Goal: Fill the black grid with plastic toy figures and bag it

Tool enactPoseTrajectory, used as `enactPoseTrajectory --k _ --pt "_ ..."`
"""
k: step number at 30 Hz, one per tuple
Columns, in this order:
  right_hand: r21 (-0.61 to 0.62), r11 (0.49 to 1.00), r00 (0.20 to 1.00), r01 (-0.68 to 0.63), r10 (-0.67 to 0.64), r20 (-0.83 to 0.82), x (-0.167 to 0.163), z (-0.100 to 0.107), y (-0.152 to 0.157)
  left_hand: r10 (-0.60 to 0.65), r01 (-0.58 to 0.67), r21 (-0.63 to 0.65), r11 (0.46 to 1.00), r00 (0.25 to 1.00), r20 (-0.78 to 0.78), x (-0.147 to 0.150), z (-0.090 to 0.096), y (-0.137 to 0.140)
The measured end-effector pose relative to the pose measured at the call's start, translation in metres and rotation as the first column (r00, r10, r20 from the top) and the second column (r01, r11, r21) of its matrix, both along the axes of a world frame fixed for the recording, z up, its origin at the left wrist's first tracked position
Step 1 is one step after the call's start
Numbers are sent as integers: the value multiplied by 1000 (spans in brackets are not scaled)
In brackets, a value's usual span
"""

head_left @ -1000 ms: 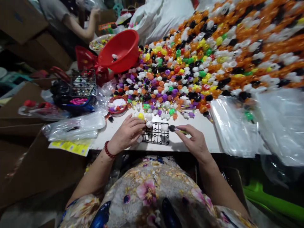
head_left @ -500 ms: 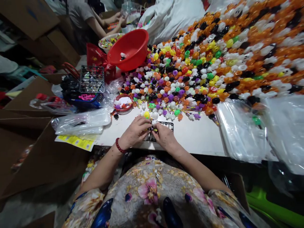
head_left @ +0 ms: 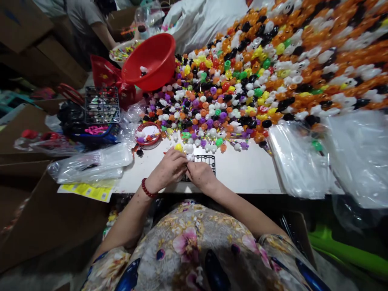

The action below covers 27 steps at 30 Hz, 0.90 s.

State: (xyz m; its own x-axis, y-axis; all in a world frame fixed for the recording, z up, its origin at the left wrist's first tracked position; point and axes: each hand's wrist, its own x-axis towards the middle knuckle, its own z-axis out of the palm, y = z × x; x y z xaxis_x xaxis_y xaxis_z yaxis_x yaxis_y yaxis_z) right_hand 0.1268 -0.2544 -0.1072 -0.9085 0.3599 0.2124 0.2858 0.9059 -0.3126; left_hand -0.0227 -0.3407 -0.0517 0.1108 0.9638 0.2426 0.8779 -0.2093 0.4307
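My left hand [head_left: 167, 168], with a red bead bracelet [head_left: 146, 188] at its wrist, is closed, its fingers bent in a pinch. Against its fingertips rests my right hand [head_left: 200, 173], curled closed with the thumb side inward. Whatever small thing they grip is hidden by the fingers. Beneath them a black plastic grid [head_left: 209, 160] lies on the white table [head_left: 245, 169]. Just beyond the left fingers are a yellow plastic piece [head_left: 178, 147] and a white plastic piece [head_left: 189, 149].
A large heap of small plastic figures [head_left: 218, 101] covers the table's far side. A red basin [head_left: 151, 64] and a small red basket [head_left: 148, 135] stand at left. Clear plastic bags [head_left: 297, 161] lie at right, more bags [head_left: 93, 157] at left. Behind, a person [head_left: 87, 24] works.
The camera view has turned slightly right, so the scene sits further left. My right hand has curled more tightly, and the small dark thing between my fingers is now hidden.
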Motion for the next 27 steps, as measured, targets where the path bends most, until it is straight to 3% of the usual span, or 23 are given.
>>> enactPoseTrajectory --k 6,9,10,12,14,16,19,22,24,27 --pt "-22 999 989 41 -44 -142 20 0 6 36 -31 137 990 999 -36 0 -4 5" --pt "-35 955 938 293 -295 -183 58 -2 46 55 -44 202 978 997 -50 -2 -6 6" --pt "-34 898 883 438 -437 -171 74 -2 65 63 -52 211 976 997 -48 -2 -7 6" --pt "-33 715 708 698 -696 -120 107 -2 104 66 -57 212 976 997 -35 -2 -8 6" --pt "-23 559 558 829 -829 -39 135 -2 137 43 -38 208 977 999 -22 -2 -8 6" --pt "-8 481 481 876 -875 47 153 -4 157 -2 6 205 979 1000 -24 -3 -8 7" --pt "-3 476 473 879 -873 117 160 -7 162 -63 73 159 985 996 -66 -5 -8 9" --pt "-33 480 481 877 -870 107 153 -10 145 -100 111 93 989 988 -119 -8 -8 10" --pt "-111 499 508 859 -858 77 145 -11 128 -103 113 67 991 986 -133 -9 -9 10" --pt "-330 576 610 748 -793 -2 128 -13 97 -96 102 35 994 987 -126 -9 -7 10"
